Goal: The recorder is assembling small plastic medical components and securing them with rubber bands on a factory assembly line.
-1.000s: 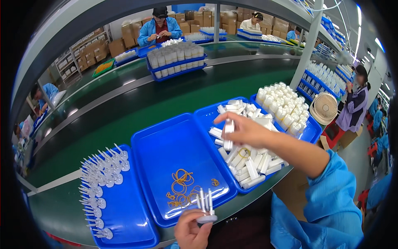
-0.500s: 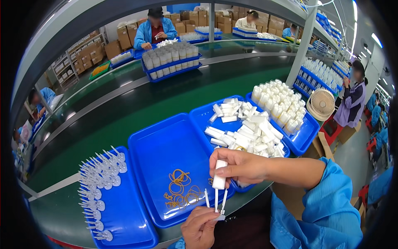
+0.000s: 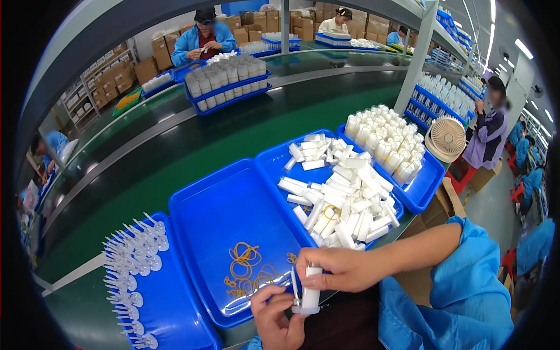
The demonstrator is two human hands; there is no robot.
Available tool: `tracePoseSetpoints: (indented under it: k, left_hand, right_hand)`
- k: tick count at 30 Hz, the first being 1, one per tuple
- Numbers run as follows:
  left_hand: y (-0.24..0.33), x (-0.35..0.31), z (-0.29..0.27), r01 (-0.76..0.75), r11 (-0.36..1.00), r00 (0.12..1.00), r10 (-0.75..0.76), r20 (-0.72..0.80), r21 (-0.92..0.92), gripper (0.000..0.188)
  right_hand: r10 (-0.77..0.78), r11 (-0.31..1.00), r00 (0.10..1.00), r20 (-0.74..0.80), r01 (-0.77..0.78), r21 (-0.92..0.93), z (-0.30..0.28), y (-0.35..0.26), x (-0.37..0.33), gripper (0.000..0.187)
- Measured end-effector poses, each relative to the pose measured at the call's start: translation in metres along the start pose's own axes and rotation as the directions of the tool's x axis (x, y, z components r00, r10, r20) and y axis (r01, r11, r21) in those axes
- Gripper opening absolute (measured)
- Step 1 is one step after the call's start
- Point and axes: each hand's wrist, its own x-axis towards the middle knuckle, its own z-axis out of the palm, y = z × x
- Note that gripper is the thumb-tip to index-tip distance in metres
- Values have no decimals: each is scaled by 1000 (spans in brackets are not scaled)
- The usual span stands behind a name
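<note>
My right hand (image 3: 344, 270) grips a white block-shaped piece (image 3: 311, 291), upright, thumb on its near face. Below it, my left hand (image 3: 276, 321) pinches a small translucent base with thin prongs (image 3: 296, 287). The block sits down over part of the base; one prong still shows standing to its left. How far the others go inside is hidden. Left of my hands, several similar pronged pieces (image 3: 135, 251) lie in rows along a blue tray (image 3: 175, 291). Beyond my right hand is a heap of white blocks (image 3: 350, 198) in another blue tray (image 3: 269, 156).
Yellow-brown rubber bands (image 3: 244, 259) lie in the middle blue tray (image 3: 201, 192). Bundled white pieces (image 3: 385, 137) fill a tray at the right, near a beige fan (image 3: 445, 139). A green belt (image 3: 140, 169) runs behind. Stacked trays and co-workers are across it; a post (image 3: 415, 64) rises at right.
My right hand has brought the white block down onto the pronged base, covering prongs that showed before. My left hand still holds the base. The whole view has shifted slightly.
</note>
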Motion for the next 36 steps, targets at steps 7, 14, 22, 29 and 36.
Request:
tracePoseSetpoints:
  k: [7, 14, 22, 29, 36]
  left_hand:
    - [-23, 1, 5, 80, 978, 977, -115, -179, -191, 20]
    - [-4, 2, -3, 153, 970, 981, -172, -93, -189, 19]
    - [-10, -6, -9, 87, 996, 992, -89, -93, -24, 18]
    - [0, -2, -2, 70, 997, 993, -68, -98, 20, 16]
    - [3, 9, -7, -152, 971, 987, 159, -24, 185, 8]
  right_hand:
    - [-253, 886, 963, -92, 193, -421, -47, 6, 43, 29]
    - [253, 231, 907, -336, -394, -890, -107, 36, 117, 34]
    - [249, 360, 895, -370, -440, -823, -112, 39, 110, 54]
    - [240, 337, 904, -354, -420, -843, -108, 38, 126, 54]
    - [181, 983, 910, -372, -161, 84, -82, 9, 88, 54]
